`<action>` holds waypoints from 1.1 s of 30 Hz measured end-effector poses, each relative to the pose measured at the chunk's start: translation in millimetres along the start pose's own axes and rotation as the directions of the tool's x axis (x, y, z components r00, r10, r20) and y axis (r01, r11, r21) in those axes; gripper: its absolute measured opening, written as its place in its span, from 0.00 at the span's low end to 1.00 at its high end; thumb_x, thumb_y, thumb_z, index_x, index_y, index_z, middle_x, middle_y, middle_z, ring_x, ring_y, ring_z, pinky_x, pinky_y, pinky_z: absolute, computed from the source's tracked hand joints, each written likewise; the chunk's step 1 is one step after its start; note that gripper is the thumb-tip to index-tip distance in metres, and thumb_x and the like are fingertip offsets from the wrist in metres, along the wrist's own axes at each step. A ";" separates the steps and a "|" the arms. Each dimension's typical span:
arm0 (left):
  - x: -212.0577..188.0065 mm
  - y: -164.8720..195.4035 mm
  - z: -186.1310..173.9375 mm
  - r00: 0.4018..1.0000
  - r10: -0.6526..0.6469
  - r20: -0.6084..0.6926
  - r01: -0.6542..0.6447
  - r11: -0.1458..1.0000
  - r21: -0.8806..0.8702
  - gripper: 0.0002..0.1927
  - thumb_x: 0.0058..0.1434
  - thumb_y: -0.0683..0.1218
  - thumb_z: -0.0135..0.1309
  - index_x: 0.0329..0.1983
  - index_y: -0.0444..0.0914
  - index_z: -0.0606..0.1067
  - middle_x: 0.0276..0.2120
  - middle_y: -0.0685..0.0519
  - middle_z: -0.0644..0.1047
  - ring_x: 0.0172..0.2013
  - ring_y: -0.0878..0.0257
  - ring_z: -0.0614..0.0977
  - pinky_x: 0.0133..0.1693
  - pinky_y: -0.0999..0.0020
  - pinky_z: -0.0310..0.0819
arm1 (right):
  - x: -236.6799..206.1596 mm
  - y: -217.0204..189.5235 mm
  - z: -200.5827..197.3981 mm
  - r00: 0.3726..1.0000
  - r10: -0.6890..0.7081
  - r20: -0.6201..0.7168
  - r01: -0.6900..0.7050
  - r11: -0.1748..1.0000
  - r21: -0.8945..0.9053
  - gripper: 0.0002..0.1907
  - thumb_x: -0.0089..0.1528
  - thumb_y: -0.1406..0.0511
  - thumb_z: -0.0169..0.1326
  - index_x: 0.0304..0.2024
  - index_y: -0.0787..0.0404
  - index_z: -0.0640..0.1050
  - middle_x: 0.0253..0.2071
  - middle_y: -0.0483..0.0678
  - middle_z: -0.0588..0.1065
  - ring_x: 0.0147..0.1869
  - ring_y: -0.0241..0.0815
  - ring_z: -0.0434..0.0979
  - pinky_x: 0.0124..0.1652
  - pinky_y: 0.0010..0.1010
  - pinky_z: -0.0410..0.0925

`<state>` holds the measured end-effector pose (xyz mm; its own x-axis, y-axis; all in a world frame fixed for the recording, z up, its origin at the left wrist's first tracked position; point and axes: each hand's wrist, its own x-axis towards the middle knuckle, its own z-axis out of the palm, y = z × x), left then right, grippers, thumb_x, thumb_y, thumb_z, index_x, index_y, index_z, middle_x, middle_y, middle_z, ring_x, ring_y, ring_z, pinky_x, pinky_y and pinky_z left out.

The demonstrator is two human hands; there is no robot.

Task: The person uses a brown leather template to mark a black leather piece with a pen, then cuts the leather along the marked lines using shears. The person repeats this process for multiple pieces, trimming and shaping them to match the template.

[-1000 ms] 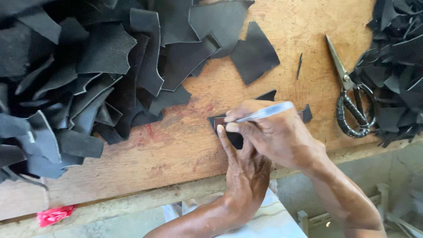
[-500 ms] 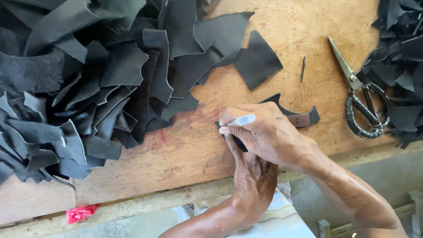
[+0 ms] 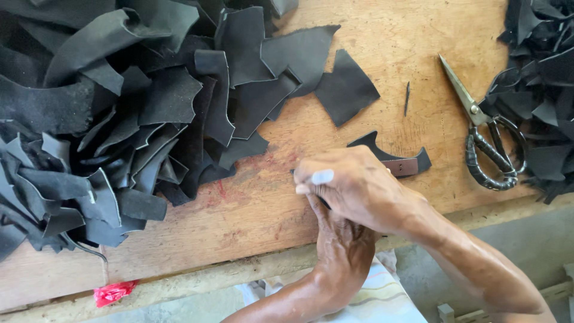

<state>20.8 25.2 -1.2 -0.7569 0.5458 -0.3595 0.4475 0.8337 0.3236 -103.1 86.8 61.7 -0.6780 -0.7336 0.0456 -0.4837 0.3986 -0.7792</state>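
Observation:
My right hand (image 3: pixel 365 194) is closed around a slim metal cutting tool; only its pale tip (image 3: pixel 323 176) shows past my fingers. It works over a small black leather piece (image 3: pixel 382 151) that lies on the wooden board (image 3: pixel 251 209). A brown strip (image 3: pixel 400 167) lies on that piece just right of my hand. My left hand (image 3: pixel 338 245) sits under the right one, its fingers pressed flat on the leather at the tool's tip. Most of the leather under my hands is hidden.
A big heap of black leather offcuts (image 3: pixel 119 119) covers the board's left and top. A loose black piece (image 3: pixel 347 88) lies above my hands. Scissors (image 3: pixel 487 140) lie at the right beside another dark scrap pile (image 3: pixel 544 78). A red scrap (image 3: pixel 112 292) lies below the board's front edge.
My right hand has drawn the tool left and a little toward me across the leather piece. The tool's long silver shaft, plain before, is now mostly hidden in my fist.

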 end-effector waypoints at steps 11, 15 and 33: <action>5.6 1.8 -6.0 0.974 -0.095 -0.208 0.085 0.995 -0.060 0.36 0.66 0.64 0.39 0.73 0.43 0.61 0.75 0.48 0.48 0.72 0.34 0.42 0.60 0.12 0.30 | 0.0 6.1 -7.3 0.972 0.219 -0.085 -0.213 0.974 0.081 0.07 0.62 0.66 0.61 0.41 0.62 0.80 0.34 0.51 0.81 0.36 0.48 0.84 0.33 0.33 0.73; 5.6 1.9 -8.2 0.981 -0.091 -0.170 0.094 0.996 0.012 0.36 0.67 0.64 0.39 0.74 0.44 0.60 0.74 0.49 0.48 0.73 0.38 0.41 0.60 0.13 0.31 | -0.8 9.2 -8.5 0.984 0.171 -0.047 -0.167 0.983 0.073 0.08 0.61 0.66 0.61 0.41 0.63 0.80 0.35 0.52 0.81 0.38 0.51 0.83 0.34 0.36 0.73; 8.0 6.7 -12.0 0.948 -0.137 -0.288 0.169 0.981 0.090 0.40 0.65 0.69 0.44 0.73 0.43 0.59 0.68 0.42 0.51 0.66 0.35 0.53 0.61 0.16 0.45 | -48.6 29.6 -52.2 0.974 0.204 -0.095 -0.213 0.973 -0.086 0.08 0.59 0.69 0.62 0.42 0.62 0.80 0.35 0.51 0.82 0.38 0.48 0.85 0.33 0.33 0.75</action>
<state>12.1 34.1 8.6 -0.9160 0.3787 -0.1325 0.3538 0.9182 0.1780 -113.4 162.9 69.1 -0.8120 -0.5810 -0.0554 -0.3741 0.5910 -0.7147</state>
